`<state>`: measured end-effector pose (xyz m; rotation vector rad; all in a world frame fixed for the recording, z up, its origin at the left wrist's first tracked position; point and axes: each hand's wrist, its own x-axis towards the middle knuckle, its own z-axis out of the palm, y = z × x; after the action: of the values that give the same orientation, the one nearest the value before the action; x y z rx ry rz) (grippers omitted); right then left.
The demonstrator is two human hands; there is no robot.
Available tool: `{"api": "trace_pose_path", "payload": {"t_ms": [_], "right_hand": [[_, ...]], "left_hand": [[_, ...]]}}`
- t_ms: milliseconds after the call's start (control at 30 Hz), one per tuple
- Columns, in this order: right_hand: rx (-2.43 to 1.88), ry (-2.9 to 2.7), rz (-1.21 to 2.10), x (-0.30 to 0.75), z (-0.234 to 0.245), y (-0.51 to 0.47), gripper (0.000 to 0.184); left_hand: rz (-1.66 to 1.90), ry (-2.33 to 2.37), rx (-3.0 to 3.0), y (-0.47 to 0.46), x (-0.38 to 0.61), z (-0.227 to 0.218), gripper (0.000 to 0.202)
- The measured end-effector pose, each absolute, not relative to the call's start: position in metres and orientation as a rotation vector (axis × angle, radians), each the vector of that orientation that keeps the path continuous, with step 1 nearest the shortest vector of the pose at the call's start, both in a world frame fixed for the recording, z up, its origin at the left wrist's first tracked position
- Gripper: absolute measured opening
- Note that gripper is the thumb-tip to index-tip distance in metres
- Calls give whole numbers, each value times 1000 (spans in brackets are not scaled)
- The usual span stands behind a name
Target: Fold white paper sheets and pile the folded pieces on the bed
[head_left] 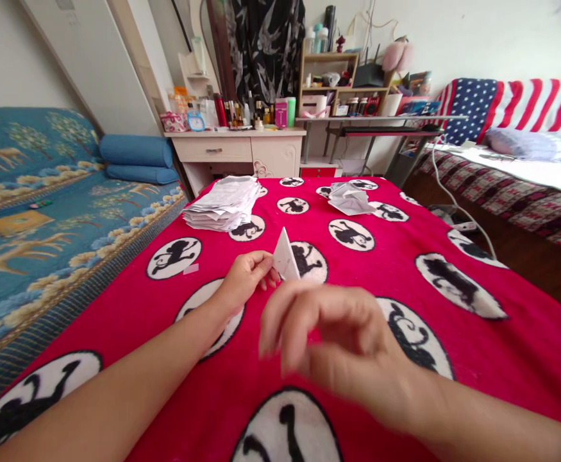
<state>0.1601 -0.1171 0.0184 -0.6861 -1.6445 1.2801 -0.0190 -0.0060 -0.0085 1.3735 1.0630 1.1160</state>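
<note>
My left hand [245, 277] pinches a small folded white paper triangle [285, 258] and holds it upright over the red blanket [390, 282]. My right hand [331, 337] hovers in front of it, closer to me, blurred by motion, fingers loosely curled toward the paper and with nothing visible in them. A stack of white paper sheets [225, 204] lies farther back on the left of the blanket. A small heap of folded paper pieces [350, 197] lies at the back right.
The red blanket has black-and-white monkey circles. A blue patterned sofa bed [44, 218] runs along the left. A white dresser [236, 151] with bottles and a shelf desk [357, 109] stand behind. A bed with a flag cover [515, 141] is at right; a cable [458, 205] trails across the floor.
</note>
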Motion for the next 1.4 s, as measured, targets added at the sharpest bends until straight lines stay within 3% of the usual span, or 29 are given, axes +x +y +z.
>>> {"api": "trace_pose_path", "payload": {"t_ms": [133,300,467,1000,1400], "right_hand": [[-854,-1293,1016,160,36,-29,16],[-906,-1373,1331,166,-1,-11,31],[-870,-1362,1453,162,-3,-12,35],[-893,-1311,1421,162,-6,-9,33],[-917,-1566,1207,155,-13,-5,13]], "left_hand": [[1092,1076,1419,-5,-19,-10,36],[1067,1077,1451,-3,-18,-13,37],[1056,1062,1472,-4,-17,-13,37],[1066,1072,1457,-2,-18,-15,35],[1045,1116,1619,-5,-15,-18,26]]}}
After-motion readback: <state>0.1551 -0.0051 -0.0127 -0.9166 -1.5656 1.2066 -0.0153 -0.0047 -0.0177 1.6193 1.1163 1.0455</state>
